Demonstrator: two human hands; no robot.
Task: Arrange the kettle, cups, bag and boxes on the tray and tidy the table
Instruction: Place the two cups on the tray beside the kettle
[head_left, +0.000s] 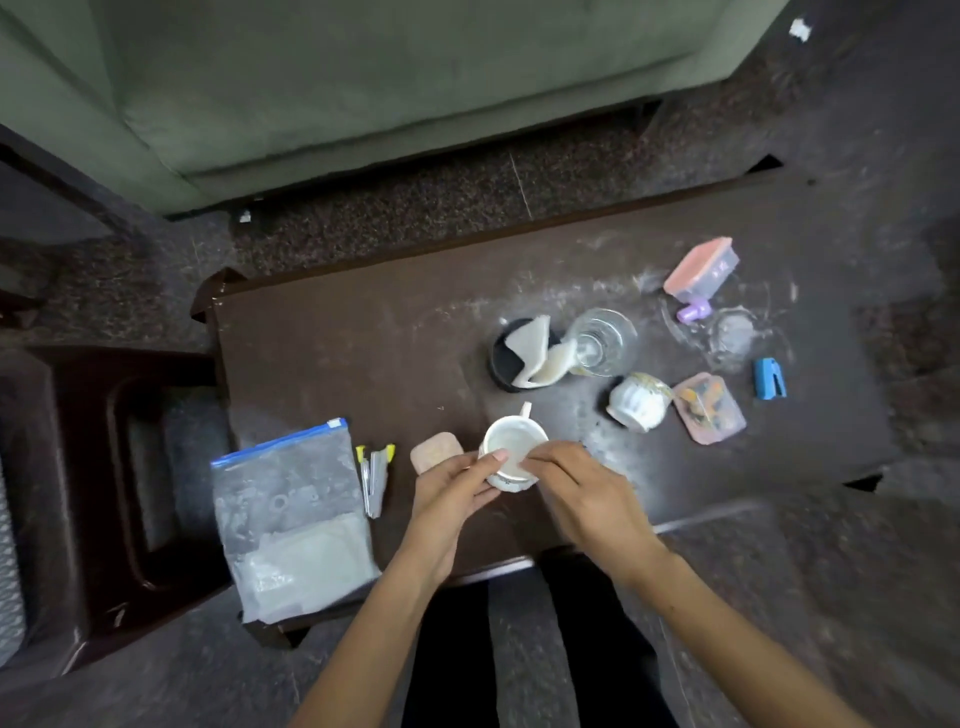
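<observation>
A white cup stands upright near the front of the dark table, handle pointing away from me. My left hand grips its left side, thumb on the rim. My right hand pinches a pale thin sheet at the cup's right rim, blurred. A second white cup lies tipped on its side to the right. A clear zip bag with a blue seal lies at the front left. A box with a pink lid sits at the back right. A flat pink box lies beside the tipped cup.
A black round container holds white cloths, next to a clear glass. A small pink pad, yellow-tipped tools, a purple cap and a blue stapler also lie about. White dust streaks the tabletop. A dark stool stands left, a green sofa beyond.
</observation>
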